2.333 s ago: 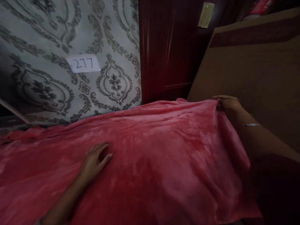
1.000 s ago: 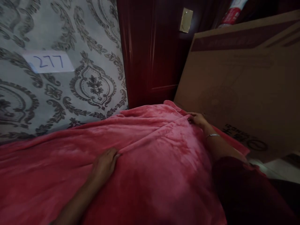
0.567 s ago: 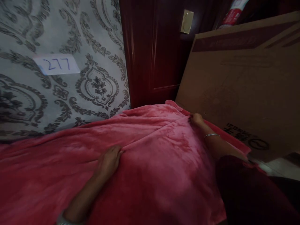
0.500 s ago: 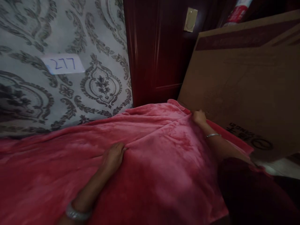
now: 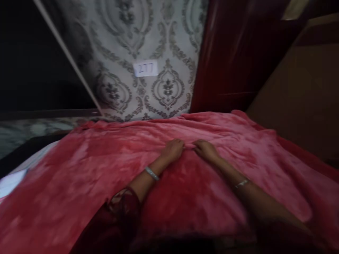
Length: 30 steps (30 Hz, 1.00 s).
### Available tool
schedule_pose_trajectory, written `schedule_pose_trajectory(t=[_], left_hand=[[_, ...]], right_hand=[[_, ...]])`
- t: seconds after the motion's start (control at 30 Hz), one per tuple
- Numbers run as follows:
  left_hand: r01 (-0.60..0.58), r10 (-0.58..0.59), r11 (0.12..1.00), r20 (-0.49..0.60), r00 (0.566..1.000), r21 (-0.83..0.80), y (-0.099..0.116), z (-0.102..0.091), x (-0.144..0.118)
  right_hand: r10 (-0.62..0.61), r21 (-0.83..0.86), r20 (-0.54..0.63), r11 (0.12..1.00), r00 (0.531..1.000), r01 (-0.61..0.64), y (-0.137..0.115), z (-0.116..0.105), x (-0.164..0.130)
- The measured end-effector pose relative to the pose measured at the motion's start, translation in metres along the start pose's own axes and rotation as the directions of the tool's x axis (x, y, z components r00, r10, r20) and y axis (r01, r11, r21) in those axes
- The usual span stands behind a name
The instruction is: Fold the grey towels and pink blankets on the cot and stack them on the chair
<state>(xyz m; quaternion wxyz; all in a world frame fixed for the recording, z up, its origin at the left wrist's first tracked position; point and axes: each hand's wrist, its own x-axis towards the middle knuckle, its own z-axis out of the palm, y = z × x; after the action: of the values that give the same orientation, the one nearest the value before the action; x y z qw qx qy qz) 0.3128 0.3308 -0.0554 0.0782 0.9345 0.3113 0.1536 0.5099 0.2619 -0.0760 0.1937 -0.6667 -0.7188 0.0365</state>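
Head view: soft pink-red fleece blanket (image 5: 212,183) is spread across the bed; left hand (image 5: 173,149) and right hand (image 5: 206,150) are laid side by side, fingers curled, apparently pinching its middle ridge to gather it

Background's pretty busy: grey patterned wallpaper (image 5: 159,46) with a little white label (image 5: 146,69) stuck on it, reading 277. Dark red wooden door (image 5: 233,60) just right of that, then a big cardboard box (image 5: 304,98).
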Motion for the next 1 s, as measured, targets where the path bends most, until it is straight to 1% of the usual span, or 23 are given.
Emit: schedule_pose_trajectory(t=[0.07, 0.13, 0.17, 0.23, 0.3, 0.33, 0.37, 0.43, 0.5, 0.53, 0.57, 0.6, 0.67, 0.77, 0.87, 1.0], left_hand=[[-0.042, 0.042, 0.999, -0.008, 0.999, 0.007, -0.005, -0.011, -0.016], [-0.069, 0.069, 0.998, -0.026, 0.997, 0.014, -0.022, -0.025, -0.041], [-0.064, 0.064, 0.998, -0.033, 0.997, 0.015, -0.035, -0.032, -0.058], [-0.002, 0.002, 1.0, -0.046, 0.999, 0.01, -0.069, -0.049, -0.098], [0.129, -0.128, 0.992, -0.079, 0.989, 0.002, -0.11, -0.068, -0.144], [0.226, -0.224, 0.974, -0.109, 0.968, 0.002, -0.131, -0.078, -0.167], [0.33, -0.326, 0.944, -0.141, 0.935, 0.002, -0.152, -0.089, -0.19], [0.493, -0.48, 0.87, -0.204, 0.853, 0.012, -0.189, -0.112, -0.232], [0.583, -0.559, 0.812, -0.254, 0.789, 0.024, -0.217, -0.133, -0.266], [0.605, -0.578, 0.796, -0.268, 0.771, 0.023, -0.228, -0.141, -0.279], [0.616, -0.589, 0.788, -0.272, 0.761, 0.015, -0.238, -0.147, -0.288], [0.615, -0.592, 0.789, -0.269, 0.76, 0.0, -0.246, -0.152, -0.293], [0.575, -0.565, 0.817, -0.237, 0.79, -0.033, -0.258, -0.155, -0.297], [0.5, -0.504, 0.863, -0.169, 0.847, -0.067, -0.272, -0.154, -0.293], [0.467, -0.473, 0.881, -0.117, 0.873, -0.081, -0.279, -0.152, -0.288], [0.464, -0.468, 0.884, -0.103, 0.878, -0.06, -0.281, -0.147, -0.284]], right_hand=[[0.011, 0.023, -0.096, 1.0, 0.995, -0.009, 0.009, 0.01, -0.002], [0.009, 0.05, -0.171, 0.999, 0.985, 0.0, 0.017, 0.02, -0.004], [0.014, 0.062, -0.194, 0.998, 0.981, -0.002, 0.02, 0.025, -0.005], [0.024, 0.081, -0.236, 0.997, 0.972, -0.005, 0.021, 0.033, -0.009], [0.039, 0.095, -0.28, 0.995, 0.959, -0.013, 0.019, 0.039, -0.015], [0.047, 0.098, -0.302, 0.995, 0.952, -0.018, 0.019, 0.042, -0.017], [0.058, 0.098, -0.322, 0.995, 0.945, -0.028, 0.02, 0.045, -0.019], [0.077, 0.089, -0.347, 0.995, 0.935, -0.049, 0.024, 0.052, -0.021], [0.091, 0.081, -0.361, 0.995, 0.928, -0.066, 0.03, 0.058, -0.02], [0.095, 0.078, -0.363, 0.994, 0.927, -0.071, 0.033, 0.061, -0.02], [0.099, 0.076, -0.363, 0.994, 0.927, -0.076, 0.034, 0.063, -0.019], [0.102, 0.074, -0.362, 0.994, 0.927, -0.08, 0.035, 0.064, -0.018], [0.108, 0.071, -0.358, 0.994, 0.927, -0.088, 0.033, 0.064, -0.019], [0.111, 0.065, -0.369, 0.994, 0.923, -0.093, 0.027, 0.062, -0.02], [0.094, 0.042, -0.366, 0.995, 0.926, -0.085, 0.024, 0.061, -0.022], [0.082, 0.038, -0.362, 0.997, 0.929, -0.073, 0.026, 0.061, -0.023]])
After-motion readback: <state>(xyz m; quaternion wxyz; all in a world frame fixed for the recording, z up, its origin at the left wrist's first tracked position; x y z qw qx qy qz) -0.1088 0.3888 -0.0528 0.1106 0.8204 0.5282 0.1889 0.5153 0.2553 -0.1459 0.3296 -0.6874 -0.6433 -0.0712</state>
